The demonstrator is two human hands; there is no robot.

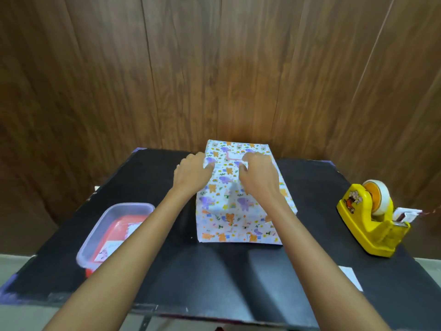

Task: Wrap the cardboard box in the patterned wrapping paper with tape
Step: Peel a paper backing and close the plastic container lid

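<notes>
Patterned wrapping paper (229, 211), white and printed with purple elephants and orange bears, is gripped on top of the parcel by both sets of fingers. Those of the left hand (191, 174) are curled over its upper left edge. Those of the right hand (259, 175) are bunched round a fold near the middle of the top face, beside a small pink-and-white patch whose nature cannot be told. The cardboard box is taken to lie underneath, wholly covered, as no bare cardboard is seen. The parcel stands in the middle of the black worktop (238, 271), towards its far edge.

The task is judged to be well along. The top and the near side are covered, yet the paper ends in a free edge at the worktop and flares loose on the right, and no tape can be made out. Closing and taping the seams appear to be left. A yellow plastic tape dispenser (372, 223) stands well apart on the right, untouched. A clear plastic tray (130, 206) with a red inside is seen on the left.
</notes>
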